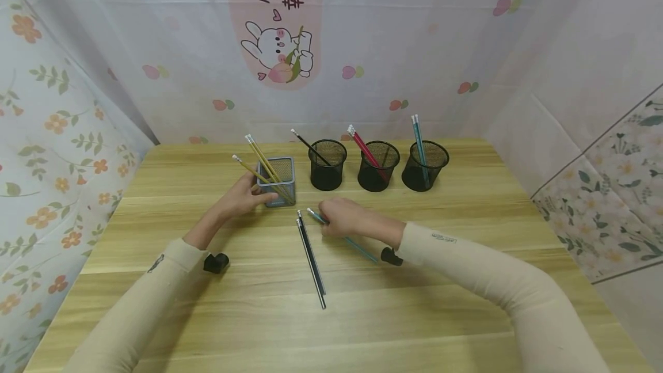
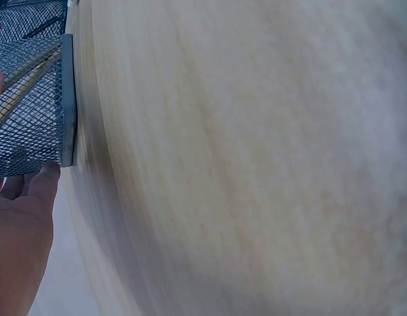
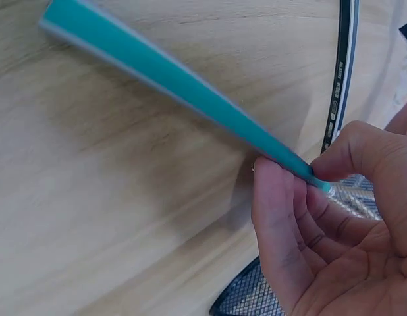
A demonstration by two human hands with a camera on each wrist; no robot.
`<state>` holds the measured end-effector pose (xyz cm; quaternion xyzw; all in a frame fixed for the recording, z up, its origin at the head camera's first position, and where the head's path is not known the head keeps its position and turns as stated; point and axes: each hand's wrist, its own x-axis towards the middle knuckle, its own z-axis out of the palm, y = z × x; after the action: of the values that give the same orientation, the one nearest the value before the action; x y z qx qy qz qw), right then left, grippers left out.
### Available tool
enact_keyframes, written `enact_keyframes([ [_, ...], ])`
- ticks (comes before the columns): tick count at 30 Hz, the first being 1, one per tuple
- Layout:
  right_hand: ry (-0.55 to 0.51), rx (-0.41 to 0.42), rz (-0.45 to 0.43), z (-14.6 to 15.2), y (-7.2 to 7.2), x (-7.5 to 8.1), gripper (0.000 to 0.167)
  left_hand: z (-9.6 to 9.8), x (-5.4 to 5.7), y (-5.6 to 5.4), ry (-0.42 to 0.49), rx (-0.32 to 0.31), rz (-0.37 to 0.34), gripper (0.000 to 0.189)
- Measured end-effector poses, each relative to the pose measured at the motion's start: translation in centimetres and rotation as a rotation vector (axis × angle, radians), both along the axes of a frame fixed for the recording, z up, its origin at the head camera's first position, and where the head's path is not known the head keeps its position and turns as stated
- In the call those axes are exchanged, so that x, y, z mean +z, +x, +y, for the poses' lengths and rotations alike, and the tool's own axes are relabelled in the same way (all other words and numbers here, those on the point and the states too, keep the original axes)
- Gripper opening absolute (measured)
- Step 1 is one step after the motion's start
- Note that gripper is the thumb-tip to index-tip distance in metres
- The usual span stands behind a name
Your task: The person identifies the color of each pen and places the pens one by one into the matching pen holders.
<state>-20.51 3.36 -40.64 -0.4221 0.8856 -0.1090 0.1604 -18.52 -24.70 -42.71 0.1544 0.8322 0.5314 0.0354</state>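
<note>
While the right hand (image 1: pixel 346 219) has the teal pencil (image 1: pixel 357 246) pinched near its end, the sound way on, as I judge it, is to lift it clear of the desk (image 1: pixel 466 304) before turning it, so the long shaft does not sweep across the two black pencils (image 1: pixel 311 261) lying just beside it. The matching teal pencils (image 1: pixel 418 137) stand in the round mesh cup (image 1: pixel 426 166) at the far right of the row, so the pencil in hand would want tipping upright over that rim and lowering rather than dropping, since a light mesh cup could tip. The right wrist view shows the grip plainly: thumb and curled fingers (image 3: pixel 282 217) close round the teal pencil (image 3: pixel 177 82) at one end, the rest of it slanting away over the wood grain, so this hand is narrow and holding.

The left hand (image 1: pixel 243 197) lies against the near side of the square grey mesh holder (image 1: pixel 279 183), which carries the yellow pencils (image 1: pixel 261 166). From the left wrist camera a fingertip (image 2: pixel 42 178) touches the holder's base corner (image 2: pixel 67 99); whether the fingers wrap the holder or merely rest on it I cannot tell. Two more round cups stand between, one with a black pencil (image 1: pixel 309 145), one with red pencils (image 1: pixel 365 151)
</note>
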Motion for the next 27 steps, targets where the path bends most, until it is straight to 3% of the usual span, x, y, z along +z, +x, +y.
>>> enact_keyframes([
  [4, -0.008, 0.006, 0.006, 0.5, -0.1, 0.4, 0.022, 0.7, 1.9, 1.1, -0.001, -0.002, -0.006, 0.055],
  [6, -0.010, 0.010, 0.018, 0.8, -0.2, 0.6, 0.017, 0.8, 2.2, 1.3, -0.004, -0.003, -0.003, 0.054],
  [13, -0.017, 0.016, 0.059, 1.8, -0.7, 1.6, 0.018, -0.2, -0.4, -0.1, -0.013, 0.004, 0.009, 0.056],
  [19, -0.039, 0.017, 0.072, 2.9, -1.1, 2.5, 0.020, -0.4, -0.9, -0.5, 0.005, -0.008, 0.012, 0.056],
  [27, -0.073, -0.007, 0.096, 4.4, -2.1, 4.5, 0.015, 0.6, 1.5, 0.9, -0.017, -0.007, 0.018, 0.050],
])
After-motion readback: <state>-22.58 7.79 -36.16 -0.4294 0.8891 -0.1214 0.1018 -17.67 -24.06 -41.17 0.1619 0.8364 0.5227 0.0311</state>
